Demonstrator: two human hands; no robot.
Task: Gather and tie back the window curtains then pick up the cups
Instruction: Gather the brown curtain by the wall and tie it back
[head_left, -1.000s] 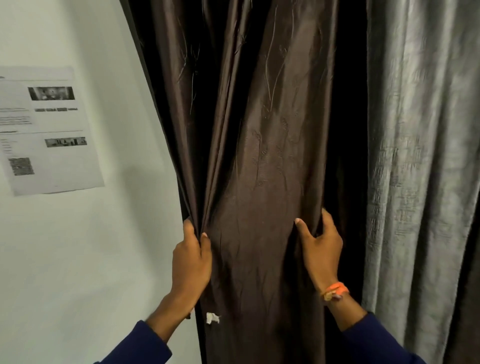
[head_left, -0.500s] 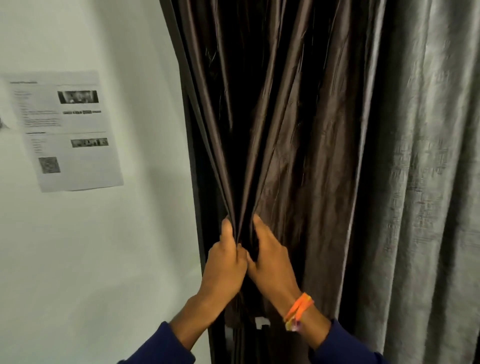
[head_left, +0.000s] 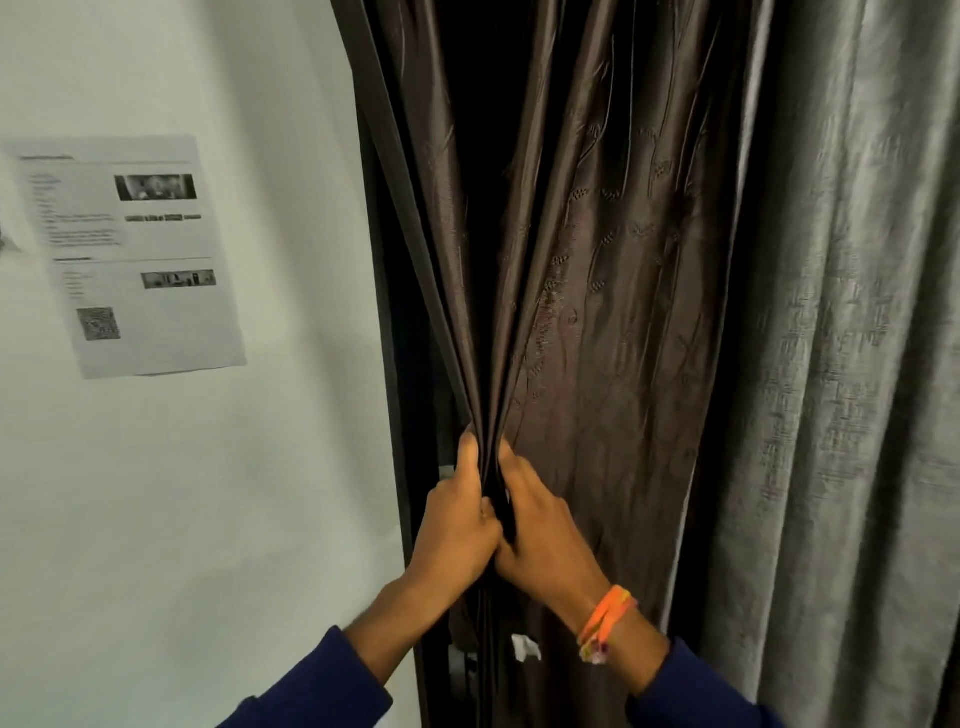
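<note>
— What fills the view from where you stand?

— Mostly cloth. A brown curtain (head_left: 597, 312) hangs down the middle of the frame, shiny and creased, with its folds drawn in to a narrow neck low in the center. Beside it, filling the right side, hangs a grey curtain (head_left: 841, 364), loose and straight. The left side is a pale wall (head_left: 182, 493).

— Anything on that wall?

— A printed sheet (head_left: 130, 254) in the upper left, with two small photos and a square code. The words are too blurred to read.

— And the hands?

— Both are at the lower center, side by side and touching. The left hand (head_left: 457, 525) grips the gathered brown folds from the left, thumb pointing up along the cloth, fingers curled around the bunch. The right hand (head_left: 540, 535) grips the same bunch from the right, its fingers wrapped into the folds; I cannot see their tips. Dark blue sleeves cover both forearms.

— Smaller things?

— An orange wristband (head_left: 605, 621) on the right wrist, and just left of it, at the bottom center, a small white tag (head_left: 524, 648) on the brown curtain.
</note>
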